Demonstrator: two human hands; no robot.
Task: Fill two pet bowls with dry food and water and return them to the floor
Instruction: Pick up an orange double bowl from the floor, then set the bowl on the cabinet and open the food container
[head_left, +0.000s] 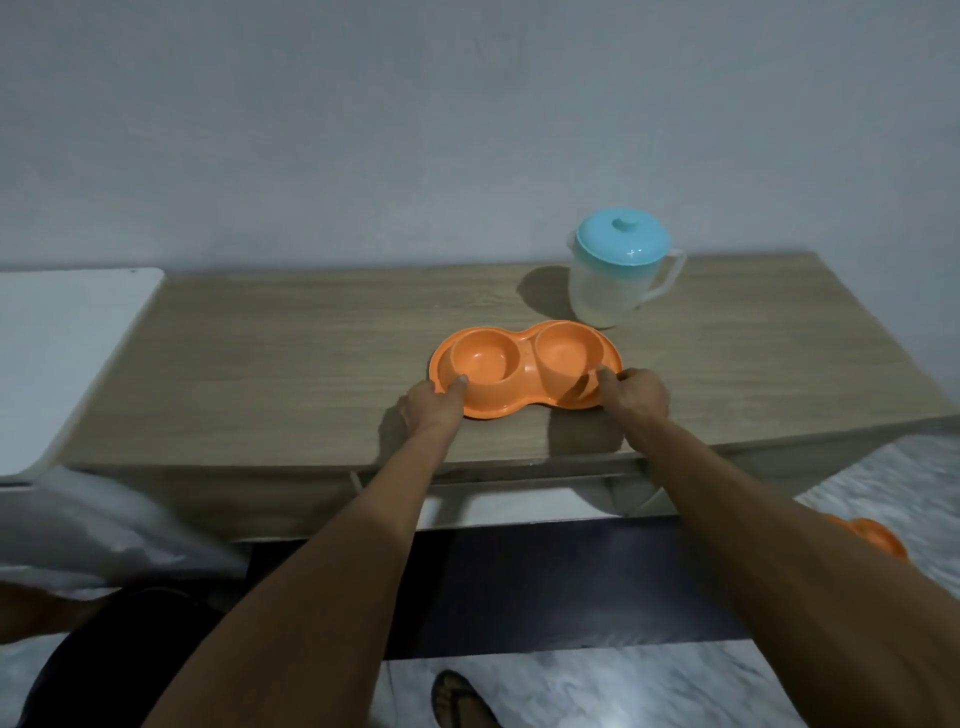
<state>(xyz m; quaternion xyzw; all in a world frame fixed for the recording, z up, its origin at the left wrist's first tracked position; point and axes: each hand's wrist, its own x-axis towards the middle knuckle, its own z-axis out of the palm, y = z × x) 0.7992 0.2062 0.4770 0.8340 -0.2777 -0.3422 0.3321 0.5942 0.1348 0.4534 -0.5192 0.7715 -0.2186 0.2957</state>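
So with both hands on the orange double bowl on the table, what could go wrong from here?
The orange double bowl sits near the table front edge; a pull toward the person could tip it off. The lidded pitcher stands just behind its right end, so a push back might knock it. Left hand and right hand only pinch the rim with thumbs, a thin grip once filled.

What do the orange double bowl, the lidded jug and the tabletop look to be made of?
Orange double bowl: probably moulded plastic, uniform colour, soft sheen. Jug: likely translucent, frosted-looking plastic; its turquoise lid looks opaque and glossy, with a small highlight. Tabletop: matte wood-grain surface, possibly laminate rather than solid wood.
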